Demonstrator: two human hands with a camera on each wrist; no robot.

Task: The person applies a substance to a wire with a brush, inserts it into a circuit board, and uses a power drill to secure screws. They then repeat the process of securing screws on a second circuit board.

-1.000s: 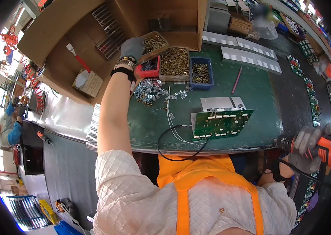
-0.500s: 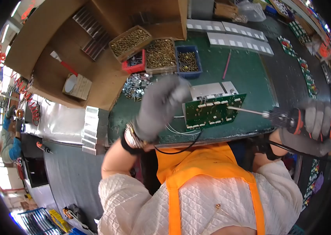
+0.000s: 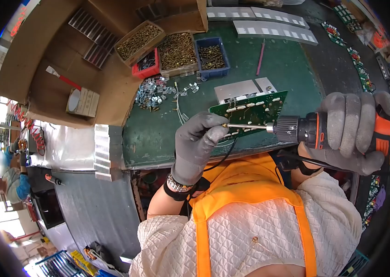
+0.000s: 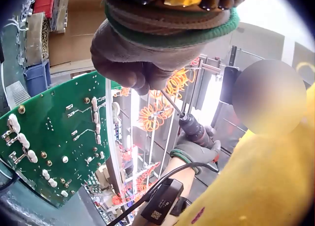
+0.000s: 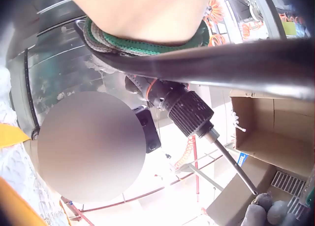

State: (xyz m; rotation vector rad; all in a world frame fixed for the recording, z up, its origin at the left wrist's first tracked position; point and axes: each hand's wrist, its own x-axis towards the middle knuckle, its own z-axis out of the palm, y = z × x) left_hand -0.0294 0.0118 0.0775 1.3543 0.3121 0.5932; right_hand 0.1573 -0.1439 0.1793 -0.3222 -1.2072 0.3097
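My gloved right hand (image 3: 349, 127) grips an orange-and-black power screwdriver (image 3: 292, 129), its long bit pointing left. At the bit's tip, my gloved left hand (image 3: 196, 147) pinches a small brass screw (image 3: 225, 125) between thumb and fingertips. Screw and bit line up just in front of a green circuit board (image 3: 255, 108), which stands tilted against a silver heat sink (image 3: 236, 91). In the left wrist view, white components and brass-coloured screw heads show on the board (image 4: 59, 137). The right wrist view shows the bit (image 5: 234, 164) reaching the left fingertips.
Behind the board stand a box of brass screws (image 3: 176, 55), a tilted screw box (image 3: 139, 40), a red bin (image 3: 142, 72) and a blue bin (image 3: 213, 69). Metal clips (image 3: 151, 94) lie loose nearby. A large cardboard box (image 3: 33, 60) is at left; a pink pen (image 3: 260, 57) lies behind the heat sink.
My left hand has come back from the tilted screw box to the front of the board, now with a screw at the bit. My right hand has brought the screwdriver leftward and up.
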